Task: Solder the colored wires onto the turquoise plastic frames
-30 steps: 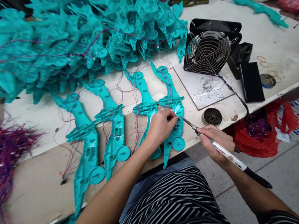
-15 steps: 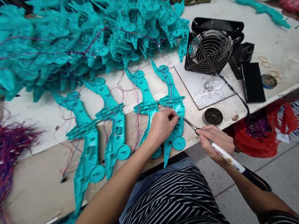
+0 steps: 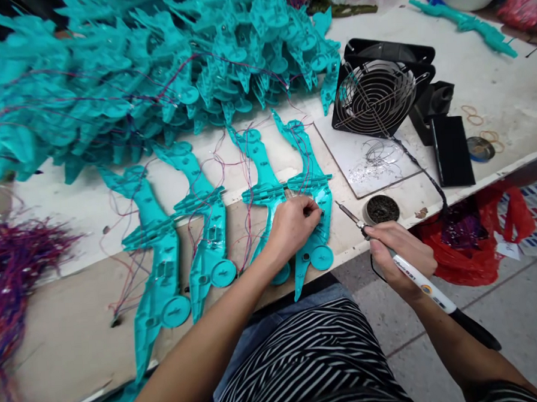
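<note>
My right hand (image 3: pixel 404 255) grips a white-handled soldering iron (image 3: pixel 422 284). Its bare tip points up and left, apart from the plastic. Over the rightmost turquoise plastic shell (image 3: pixel 308 148), my left hand (image 3: pixel 294 220) has its fingers pinched together; what they hold is hidden. Red and blue wires run along that shell. Three similar shells lie in a row to the left, among them one turquoise shell (image 3: pixel 211 228) with a round disc near its lower end. A small round tin (image 3: pixel 381 209) with dark contents stands just beyond the iron's tip.
Turquoise parts form a big pile (image 3: pixel 162 68) at the back. A black fan (image 3: pixel 377 93) stands on a white tile (image 3: pixel 366 178) with wire scraps. Right of it lies a black rectangular object (image 3: pixel 452 150). A bundle of purple-red wires (image 3: pixel 23 280) is at left; a red bag (image 3: pixel 451 257) hangs below the edge.
My right hand has drawn the soldering iron right and slightly down, so its tip has left the rightmost shell. My left hand stays in nearly the same place.
</note>
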Demonstrator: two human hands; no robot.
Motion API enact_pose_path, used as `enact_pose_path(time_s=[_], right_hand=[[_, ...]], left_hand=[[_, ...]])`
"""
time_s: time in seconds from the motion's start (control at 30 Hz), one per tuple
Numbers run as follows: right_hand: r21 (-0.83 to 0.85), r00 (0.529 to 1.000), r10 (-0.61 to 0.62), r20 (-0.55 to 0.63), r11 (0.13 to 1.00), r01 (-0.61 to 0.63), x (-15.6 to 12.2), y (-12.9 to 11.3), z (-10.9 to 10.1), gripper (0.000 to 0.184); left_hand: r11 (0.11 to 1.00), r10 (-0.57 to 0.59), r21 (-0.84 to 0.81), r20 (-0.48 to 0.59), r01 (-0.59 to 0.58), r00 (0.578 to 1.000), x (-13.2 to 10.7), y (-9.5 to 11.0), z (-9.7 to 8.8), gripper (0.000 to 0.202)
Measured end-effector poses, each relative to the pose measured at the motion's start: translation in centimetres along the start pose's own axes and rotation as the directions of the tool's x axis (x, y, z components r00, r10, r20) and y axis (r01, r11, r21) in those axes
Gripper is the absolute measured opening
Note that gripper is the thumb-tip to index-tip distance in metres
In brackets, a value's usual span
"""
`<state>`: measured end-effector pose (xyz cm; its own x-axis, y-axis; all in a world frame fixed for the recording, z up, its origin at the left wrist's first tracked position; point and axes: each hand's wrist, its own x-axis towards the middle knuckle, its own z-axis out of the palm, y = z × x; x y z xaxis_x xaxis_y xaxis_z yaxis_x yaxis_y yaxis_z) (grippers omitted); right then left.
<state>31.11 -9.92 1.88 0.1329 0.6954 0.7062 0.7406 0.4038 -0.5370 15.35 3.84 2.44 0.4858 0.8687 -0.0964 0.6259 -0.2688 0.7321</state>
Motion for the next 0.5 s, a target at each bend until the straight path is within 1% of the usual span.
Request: enact_pose_path(time_s=[0.1,0.17,0.27,0.33,0.4,0.5], right_hand=[[-0.014,1.000,0.006,-0.001,1.000,-0.006,-0.1,0.1,-0.3,0.034],[-0.017,1.000,0.000,-0.006,1.000,0.000,-0.3,0.3,-0.5,0.037],[-0.013,1.000,-0.005,-0.028,1.000,0.005,-0.4,0.4,-0.7,0.041],[-0.009,1.000,-0.001,-0.023,1.000,0.000,-0.4,0.3,-0.7,0.039],[0.000,1.000,0.000,-0.007,1.000,0.000,-0.3,0.0,-0.5,0.036],[0.014,1.000,0.005,0.008,1.000,-0.005,-0.1,-0.6,-0.2,0.033]], left_hand=[[0.998,-0.015,-0.059,0.002,0.015,1.000,0.0,0.0,-0.3,0.010],[0.981,-0.071,-0.180,0.009,0.072,0.997,-0.2,0.0,-0.9,0.012],[0.890,-0.173,-0.423,0.032,0.170,0.984,-0.7,-0.2,-2.4,0.017],[0.838,-0.177,-0.513,0.065,0.185,0.982,-1.2,-0.4,-3.3,0.022],[0.839,-0.143,-0.516,0.100,0.174,0.985,-1.7,-0.5,-3.8,0.024],[0.882,-0.108,-0.449,0.100,0.142,0.989,-2.3,-0.6,-3.5,0.020]])
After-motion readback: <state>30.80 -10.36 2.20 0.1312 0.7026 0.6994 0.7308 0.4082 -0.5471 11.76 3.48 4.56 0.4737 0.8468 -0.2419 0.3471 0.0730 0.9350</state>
